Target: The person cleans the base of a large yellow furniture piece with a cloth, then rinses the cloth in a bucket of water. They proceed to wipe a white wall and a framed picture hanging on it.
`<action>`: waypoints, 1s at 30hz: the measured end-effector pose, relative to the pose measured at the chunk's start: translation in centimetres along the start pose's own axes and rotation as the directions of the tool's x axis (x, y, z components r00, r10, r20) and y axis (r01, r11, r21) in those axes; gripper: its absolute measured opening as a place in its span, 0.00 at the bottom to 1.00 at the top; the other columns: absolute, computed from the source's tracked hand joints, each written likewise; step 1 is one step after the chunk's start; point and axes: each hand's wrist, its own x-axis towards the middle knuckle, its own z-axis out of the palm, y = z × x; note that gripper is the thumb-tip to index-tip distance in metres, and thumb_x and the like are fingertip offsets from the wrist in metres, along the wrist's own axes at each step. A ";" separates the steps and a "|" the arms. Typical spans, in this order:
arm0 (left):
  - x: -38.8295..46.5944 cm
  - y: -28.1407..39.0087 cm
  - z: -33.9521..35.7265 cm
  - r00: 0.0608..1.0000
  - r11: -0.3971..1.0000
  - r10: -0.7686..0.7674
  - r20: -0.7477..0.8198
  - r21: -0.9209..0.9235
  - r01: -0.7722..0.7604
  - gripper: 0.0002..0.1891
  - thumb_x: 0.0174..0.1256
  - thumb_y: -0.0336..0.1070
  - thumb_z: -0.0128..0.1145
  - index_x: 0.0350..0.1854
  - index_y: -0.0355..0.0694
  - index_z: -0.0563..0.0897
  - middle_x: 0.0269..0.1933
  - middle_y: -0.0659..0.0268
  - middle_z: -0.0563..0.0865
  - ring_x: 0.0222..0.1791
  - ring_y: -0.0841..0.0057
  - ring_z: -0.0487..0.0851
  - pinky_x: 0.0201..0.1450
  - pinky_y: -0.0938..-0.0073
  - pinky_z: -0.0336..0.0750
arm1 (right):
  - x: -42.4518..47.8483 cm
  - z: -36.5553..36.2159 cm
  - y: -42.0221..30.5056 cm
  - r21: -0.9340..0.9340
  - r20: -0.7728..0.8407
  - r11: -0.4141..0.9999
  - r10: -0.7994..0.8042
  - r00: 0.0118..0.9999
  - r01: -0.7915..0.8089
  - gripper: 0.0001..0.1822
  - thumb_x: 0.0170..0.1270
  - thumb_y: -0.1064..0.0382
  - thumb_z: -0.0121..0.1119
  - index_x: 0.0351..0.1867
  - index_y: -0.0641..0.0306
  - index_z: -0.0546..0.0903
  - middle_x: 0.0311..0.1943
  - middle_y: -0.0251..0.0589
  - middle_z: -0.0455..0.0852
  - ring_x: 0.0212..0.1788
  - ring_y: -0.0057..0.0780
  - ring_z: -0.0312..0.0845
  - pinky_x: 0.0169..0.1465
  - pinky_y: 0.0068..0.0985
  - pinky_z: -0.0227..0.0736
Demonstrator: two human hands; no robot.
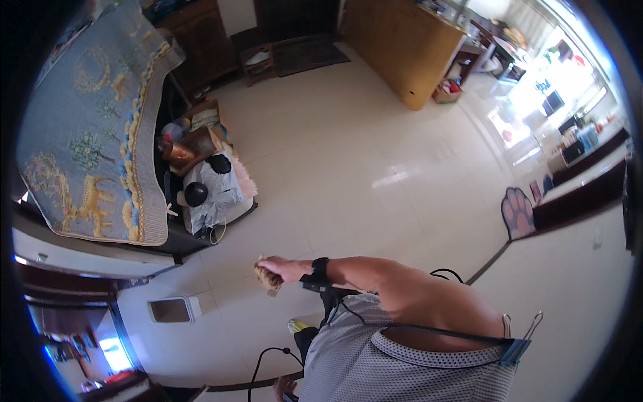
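Note:
My right hand is closed around a crumpled tan cloth, held out over the tiled floor. A black band circles that wrist. My left hand shows only in part at the bottom edge, near a black cable; whether it holds anything cannot be told. A white-rimmed bin stands on the floor to the left of both hands. My yellowish shoe is below the right hand in the picture.
A cabinet or table under a deer-patterned cloth stands at upper left. Beside it are cardboard boxes and silvery plastic. A wooden counter, a dark doormat and a paw-shaped item lie farther off.

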 end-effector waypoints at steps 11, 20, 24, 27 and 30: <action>3.5 17.3 -6.0 0.979 0.877 0.067 0.190 0.457 -0.149 0.05 0.72 0.37 0.48 0.39 0.42 0.71 0.35 0.58 0.76 0.30 0.63 0.76 0.32 0.61 0.75 | -8.6 3.0 10.6 0.261 -0.550 0.933 -0.066 0.832 0.247 0.17 0.76 0.51 0.47 0.29 0.56 0.77 0.22 0.32 0.80 0.21 0.25 0.76 0.25 0.29 0.72; 3.8 18.0 -5.1 0.962 0.877 -0.094 0.257 0.478 -0.042 0.13 0.71 0.37 0.53 0.50 0.36 0.71 0.42 0.51 0.78 0.38 0.56 0.81 0.42 0.50 0.81 | -13.1 -1.6 16.1 0.310 -0.277 0.877 -0.286 0.917 0.367 0.15 0.74 0.53 0.50 0.36 0.62 0.79 0.28 0.37 0.84 0.27 0.29 0.81 0.29 0.31 0.78; 0.3 17.4 -2.8 0.989 0.751 0.128 0.074 0.644 -0.145 0.07 0.71 0.36 0.51 0.41 0.39 0.72 0.39 0.54 0.77 0.36 0.56 0.80 0.41 0.49 0.80 | -14.9 -3.5 17.9 0.414 -0.377 0.806 -0.271 0.886 0.423 0.16 0.76 0.53 0.47 0.36 0.63 0.77 0.29 0.40 0.84 0.27 0.33 0.81 0.28 0.33 0.78; -0.3 18.7 -4.3 0.989 0.788 0.038 0.143 0.604 -0.118 0.06 0.71 0.36 0.50 0.38 0.40 0.72 0.40 0.53 0.76 0.36 0.56 0.79 0.41 0.48 0.80 | -16.2 -3.5 18.4 0.435 -0.388 0.801 -0.245 0.888 0.411 0.18 0.78 0.53 0.42 0.33 0.61 0.76 0.26 0.38 0.82 0.25 0.31 0.78 0.28 0.33 0.76; 0.1 19.2 -4.9 0.983 0.697 0.049 0.176 0.699 -0.160 0.07 0.71 0.38 0.48 0.39 0.40 0.72 0.41 0.53 0.76 0.36 0.56 0.80 0.42 0.47 0.80 | -16.8 -1.5 18.5 0.451 -0.522 0.788 -0.149 0.840 0.420 0.19 0.78 0.53 0.40 0.29 0.57 0.75 0.21 0.32 0.78 0.21 0.29 0.74 0.27 0.31 0.73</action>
